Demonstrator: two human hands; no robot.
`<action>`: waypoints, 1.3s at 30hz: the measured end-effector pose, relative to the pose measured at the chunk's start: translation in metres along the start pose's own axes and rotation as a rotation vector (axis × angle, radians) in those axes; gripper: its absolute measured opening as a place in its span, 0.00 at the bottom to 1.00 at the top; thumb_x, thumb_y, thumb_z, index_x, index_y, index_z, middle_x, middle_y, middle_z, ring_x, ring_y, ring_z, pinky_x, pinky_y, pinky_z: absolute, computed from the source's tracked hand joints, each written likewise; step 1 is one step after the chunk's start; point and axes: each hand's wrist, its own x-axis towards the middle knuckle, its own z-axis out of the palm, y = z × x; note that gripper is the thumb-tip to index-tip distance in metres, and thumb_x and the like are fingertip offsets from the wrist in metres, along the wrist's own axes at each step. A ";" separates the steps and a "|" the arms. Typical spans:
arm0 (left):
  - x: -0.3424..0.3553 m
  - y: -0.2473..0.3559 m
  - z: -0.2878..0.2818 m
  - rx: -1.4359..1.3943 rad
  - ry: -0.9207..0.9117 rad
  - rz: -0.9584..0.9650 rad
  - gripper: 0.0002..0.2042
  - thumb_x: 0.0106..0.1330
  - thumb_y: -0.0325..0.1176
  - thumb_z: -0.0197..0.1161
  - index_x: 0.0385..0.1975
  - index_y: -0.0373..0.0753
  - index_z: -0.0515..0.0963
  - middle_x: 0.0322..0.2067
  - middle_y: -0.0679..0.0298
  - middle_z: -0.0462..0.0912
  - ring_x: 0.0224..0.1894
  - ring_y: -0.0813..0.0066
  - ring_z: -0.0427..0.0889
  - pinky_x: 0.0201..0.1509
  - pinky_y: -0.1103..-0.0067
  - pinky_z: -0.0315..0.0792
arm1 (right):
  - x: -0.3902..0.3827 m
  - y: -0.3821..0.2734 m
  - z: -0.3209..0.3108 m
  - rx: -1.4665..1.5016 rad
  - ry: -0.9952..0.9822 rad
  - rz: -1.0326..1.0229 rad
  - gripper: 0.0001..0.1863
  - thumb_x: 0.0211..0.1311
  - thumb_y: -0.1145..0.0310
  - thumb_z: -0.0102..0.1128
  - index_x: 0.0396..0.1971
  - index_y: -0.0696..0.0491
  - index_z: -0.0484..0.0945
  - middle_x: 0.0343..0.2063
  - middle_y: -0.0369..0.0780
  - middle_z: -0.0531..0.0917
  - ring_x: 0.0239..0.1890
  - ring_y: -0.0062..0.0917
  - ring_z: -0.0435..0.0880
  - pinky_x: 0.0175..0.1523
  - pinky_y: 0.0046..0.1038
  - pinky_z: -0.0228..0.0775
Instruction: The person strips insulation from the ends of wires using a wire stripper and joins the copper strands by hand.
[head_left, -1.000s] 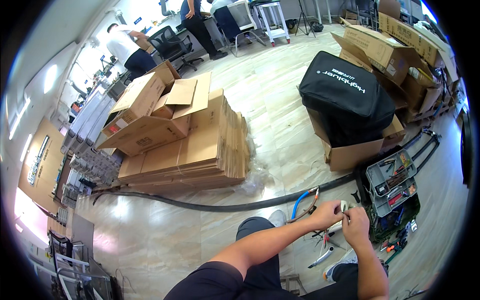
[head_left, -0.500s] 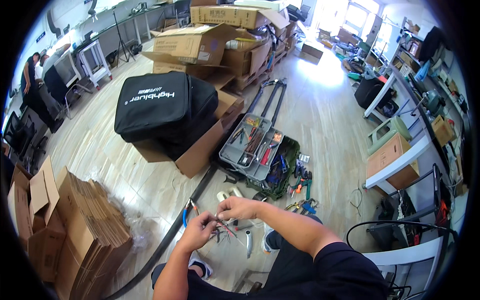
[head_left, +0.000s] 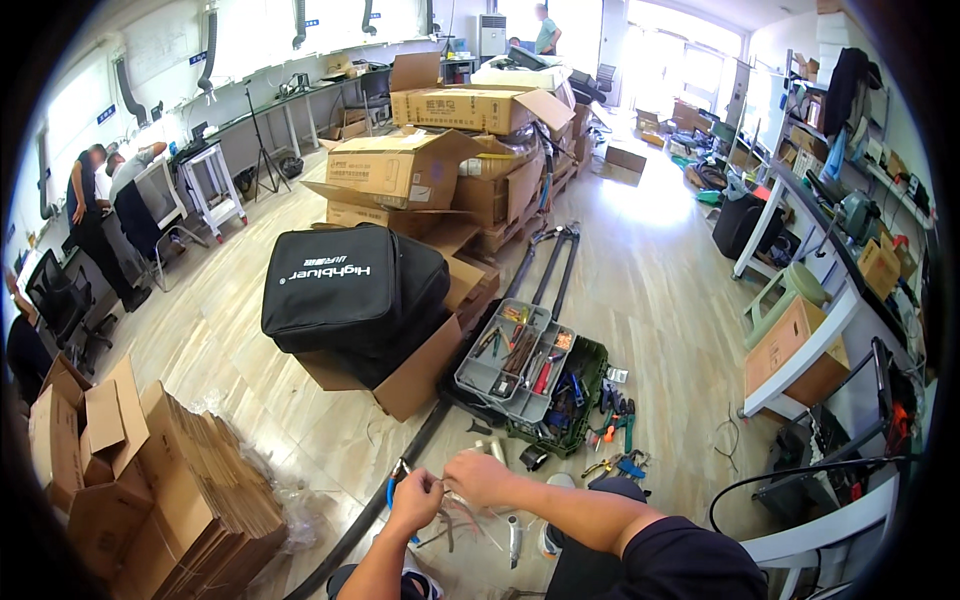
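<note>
My left hand (head_left: 415, 502) and my right hand (head_left: 480, 478) come together low in the middle, both with fingers pinched. Between the fingertips is something thin, seemingly a wire end; it is too small to make out clearly. Thin red and dark strands (head_left: 449, 530) show just beneath the hands. Beside my left hand a thick black cable (head_left: 350, 535) runs along the floor, with a blue wire (head_left: 390, 492) at its end. On the floor below my right hand lies a grey-handled tool (head_left: 515, 540).
Ahead is an open toolbox (head_left: 556, 430) with grey trays (head_left: 480, 375); pliers (head_left: 618, 425) lie beside it. A black case (head_left: 330, 290) rests on an open carton. Flattened cardboard (head_left: 215, 490) stands left, a white-framed bench (head_left: 800, 375) right. Other people (head_left: 90, 220) are far left.
My view has tilted up, so the room sits lower in the picture and more of the far wall shows. Both hands remain close together, slightly lower in view.
</note>
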 end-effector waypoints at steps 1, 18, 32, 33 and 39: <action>0.003 -0.002 0.000 -0.012 -0.022 0.009 0.10 0.59 0.34 0.61 0.29 0.33 0.76 0.23 0.54 0.81 0.27 0.65 0.81 0.33 0.72 0.73 | 0.001 0.001 -0.005 0.084 0.003 0.051 0.08 0.56 0.65 0.57 0.30 0.53 0.78 0.30 0.44 0.80 0.39 0.40 0.78 0.45 0.38 0.69; 0.006 0.017 -0.010 0.095 -0.054 0.036 0.11 0.61 0.36 0.57 0.33 0.33 0.77 0.30 0.46 0.82 0.36 0.47 0.81 0.41 0.63 0.73 | 0.011 0.016 -0.005 0.206 -0.113 0.171 0.11 0.62 0.64 0.58 0.36 0.56 0.79 0.30 0.45 0.83 0.33 0.36 0.82 0.40 0.33 0.73; 0.014 0.007 -0.019 0.025 0.083 -0.064 0.10 0.58 0.34 0.60 0.30 0.33 0.79 0.26 0.51 0.83 0.31 0.56 0.83 0.37 0.67 0.75 | 0.031 -0.008 0.002 0.243 -0.082 0.283 0.11 0.57 0.66 0.59 0.33 0.58 0.79 0.28 0.49 0.82 0.33 0.42 0.82 0.39 0.37 0.72; 0.014 0.005 -0.019 0.023 0.101 -0.075 0.10 0.58 0.34 0.60 0.30 0.33 0.79 0.26 0.50 0.83 0.31 0.56 0.83 0.37 0.68 0.75 | 0.031 -0.008 0.005 0.180 -0.061 0.230 0.11 0.56 0.65 0.59 0.34 0.58 0.79 0.28 0.49 0.82 0.33 0.43 0.81 0.39 0.39 0.72; 0.015 -0.006 -0.014 -0.009 0.151 -0.023 0.10 0.58 0.35 0.59 0.31 0.34 0.79 0.26 0.49 0.83 0.32 0.52 0.83 0.37 0.65 0.75 | 0.032 -0.001 0.016 0.042 -0.037 0.161 0.12 0.56 0.64 0.57 0.36 0.54 0.78 0.27 0.47 0.82 0.34 0.45 0.81 0.39 0.43 0.71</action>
